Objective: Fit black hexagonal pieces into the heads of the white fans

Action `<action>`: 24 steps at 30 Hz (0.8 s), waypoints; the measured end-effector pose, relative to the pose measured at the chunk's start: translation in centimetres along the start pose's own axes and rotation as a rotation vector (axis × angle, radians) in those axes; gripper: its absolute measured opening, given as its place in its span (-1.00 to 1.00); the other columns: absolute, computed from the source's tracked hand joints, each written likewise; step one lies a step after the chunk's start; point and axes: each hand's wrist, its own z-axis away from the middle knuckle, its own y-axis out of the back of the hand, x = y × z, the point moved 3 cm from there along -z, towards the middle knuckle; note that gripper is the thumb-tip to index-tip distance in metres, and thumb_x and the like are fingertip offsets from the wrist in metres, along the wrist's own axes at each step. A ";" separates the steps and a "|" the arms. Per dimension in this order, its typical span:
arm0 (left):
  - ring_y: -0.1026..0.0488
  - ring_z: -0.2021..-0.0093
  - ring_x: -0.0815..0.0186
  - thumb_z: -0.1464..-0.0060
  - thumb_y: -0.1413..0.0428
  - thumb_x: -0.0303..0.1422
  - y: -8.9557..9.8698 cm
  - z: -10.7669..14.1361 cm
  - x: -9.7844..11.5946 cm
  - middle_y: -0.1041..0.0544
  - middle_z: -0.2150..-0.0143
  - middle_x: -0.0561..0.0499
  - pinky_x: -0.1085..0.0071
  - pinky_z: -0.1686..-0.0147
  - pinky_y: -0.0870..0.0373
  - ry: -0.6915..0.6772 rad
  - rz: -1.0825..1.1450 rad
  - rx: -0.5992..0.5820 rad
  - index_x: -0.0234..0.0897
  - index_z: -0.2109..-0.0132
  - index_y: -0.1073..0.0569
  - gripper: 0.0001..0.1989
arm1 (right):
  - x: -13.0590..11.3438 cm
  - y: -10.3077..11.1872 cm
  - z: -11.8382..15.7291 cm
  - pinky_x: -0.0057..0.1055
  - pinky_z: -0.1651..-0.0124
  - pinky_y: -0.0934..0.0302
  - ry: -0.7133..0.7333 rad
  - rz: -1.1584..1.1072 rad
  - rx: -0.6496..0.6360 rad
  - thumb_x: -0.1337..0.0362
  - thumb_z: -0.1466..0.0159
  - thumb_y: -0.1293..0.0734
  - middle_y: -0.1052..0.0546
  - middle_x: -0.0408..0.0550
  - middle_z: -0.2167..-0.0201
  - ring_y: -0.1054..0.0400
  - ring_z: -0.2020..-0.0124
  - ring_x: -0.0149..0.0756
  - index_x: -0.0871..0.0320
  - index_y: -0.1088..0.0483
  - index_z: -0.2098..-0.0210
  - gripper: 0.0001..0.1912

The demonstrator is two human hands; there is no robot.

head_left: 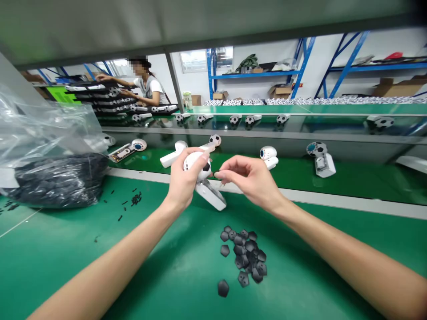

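My left hand (188, 180) grips a white football-patterned device (198, 164) by its round head, and the device's flat white base (210, 194) hangs below the hand. My right hand (248, 178) is beside the ball, its thumb and fingertips pinched on a small black piece (216, 174) at the ball's black patch. On the green bench mat (150, 275) in front of my hands lies a heap of black pentagonal patches (245, 253). One loose patch (223, 288) sits nearer to me.
Finished football-style devices (267, 153) stand on the shelf behind my hands, with more on a glass shelf beyond. A plastic bag of black parts (56, 180) lies at the left, with small black bits (135, 199) scattered nearby. A co-worker (150, 84) handles devices at the back left.
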 end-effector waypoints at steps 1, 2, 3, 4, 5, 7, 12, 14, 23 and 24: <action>-0.50 0.47 0.37 -0.02 -0.40 -0.17 -0.1 0.1 -0.2 -0.56 0.36 0.03 0.49 0.50 -0.51 0.100 0.050 0.032 -0.27 0.25 -0.52 -0.69 | 0.3 -0.3 0.2 -0.36 0.25 -0.42 0.037 0.038 0.000 0.08 -0.29 -0.57 -0.67 -0.12 0.42 -0.53 0.39 -0.30 0.13 -0.58 0.36 -0.73; -0.50 0.47 0.35 -0.05 -0.37 -0.16 -0.3 0.3 -0.4 -0.56 0.37 0.01 0.46 0.51 -0.51 0.217 0.105 0.055 -0.28 0.26 -0.51 -0.70 | 0.6 -0.4 0.4 -0.36 0.24 -0.40 0.082 0.084 -0.005 0.16 -0.31 -0.55 -0.68 -0.12 0.40 -0.53 0.38 -0.30 0.13 -0.59 0.36 -0.80; -0.49 0.49 0.33 -0.08 -0.33 -0.16 -0.4 0.5 -0.6 -0.56 0.38 -0.01 0.44 0.52 -0.51 0.328 0.152 0.071 -0.28 0.28 -0.50 -0.71 | 0.7 -0.6 0.6 -0.36 0.23 -0.39 0.128 0.136 -0.014 0.22 -0.34 -0.54 -0.69 -0.12 0.38 -0.54 0.37 -0.30 0.13 -0.59 0.35 -0.84; -0.49 0.51 0.32 -0.11 -0.31 -0.17 -0.6 0.8 -0.7 -0.56 0.39 -0.02 0.41 0.53 -0.52 0.416 0.184 0.080 -0.28 0.29 -0.49 -0.73 | 0.7 -0.7 0.7 -0.37 0.23 -0.37 0.172 0.187 -0.026 0.26 -0.35 -0.52 -0.70 -0.12 0.36 -0.54 0.36 -0.30 0.12 -0.60 0.34 -0.86; -0.48 0.52 0.32 -0.13 -0.30 -0.18 -0.7 1.0 -0.6 -0.56 0.41 -0.02 0.39 0.53 -0.53 0.470 0.206 0.084 -0.28 0.30 -0.48 -0.74 | 0.6 -0.7 0.8 -0.37 0.23 -0.36 0.210 0.231 -0.037 0.28 -0.37 -0.51 -0.71 -0.12 0.35 -0.54 0.35 -0.30 0.12 -0.60 0.34 -0.87; -0.48 0.52 0.31 -0.13 -0.32 -0.20 -1.0 1.5 -0.2 -0.56 0.41 -0.01 0.39 0.51 -0.54 0.493 0.231 0.075 -0.26 0.30 -0.48 -0.75 | 0.3 -0.8 0.9 -0.39 0.25 -0.34 0.258 0.289 -0.037 0.31 -0.39 -0.50 -0.70 -0.12 0.35 -0.52 0.36 -0.32 0.12 -0.60 0.33 -0.86; -0.48 0.48 0.37 -0.12 -0.35 -0.21 -1.3 2.4 0.5 -0.57 0.40 0.00 0.52 0.55 -0.45 0.450 0.261 0.069 -0.28 0.33 -0.50 -0.73 | -0.3 -1.0 1.3 -0.42 0.27 -0.30 0.283 0.328 0.010 0.37 -0.36 -0.52 -0.68 -0.15 0.37 -0.50 0.36 -0.34 0.14 -0.58 0.34 -0.87; -0.45 0.50 0.39 -0.15 -0.34 -0.22 -1.4 2.6 0.4 -0.54 0.42 0.03 0.52 0.56 -0.43 0.453 0.282 0.083 -0.28 0.34 -0.49 -0.74 | -0.4 -1.3 1.5 -0.41 0.25 -0.30 0.267 0.333 0.014 0.38 -0.36 -0.52 -0.68 -0.15 0.36 -0.52 0.35 -0.33 0.13 -0.58 0.34 -0.87; -0.34 0.54 0.44 -0.19 -0.34 -0.25 -1.4 4.2 0.5 -0.42 0.46 0.09 0.52 0.61 -0.31 0.527 0.307 0.136 -0.29 0.33 -0.46 -0.73 | -0.2 -2.2 2.2 -0.37 0.29 -0.28 0.099 0.217 0.001 0.30 -0.29 -0.58 -0.65 -0.18 0.44 -0.47 0.41 -0.34 0.12 -0.57 0.42 -0.81; -0.32 0.55 0.45 -0.18 -0.35 -0.24 -1.4 4.4 0.7 -0.40 0.46 0.10 0.52 0.62 -0.29 0.521 0.287 0.142 -0.29 0.31 -0.46 -0.73 | -0.3 -2.3 2.3 -0.37 0.29 -0.27 0.085 0.206 0.000 0.28 -0.29 -0.58 -0.65 -0.18 0.44 -0.48 0.41 -0.33 0.11 -0.56 0.42 -0.80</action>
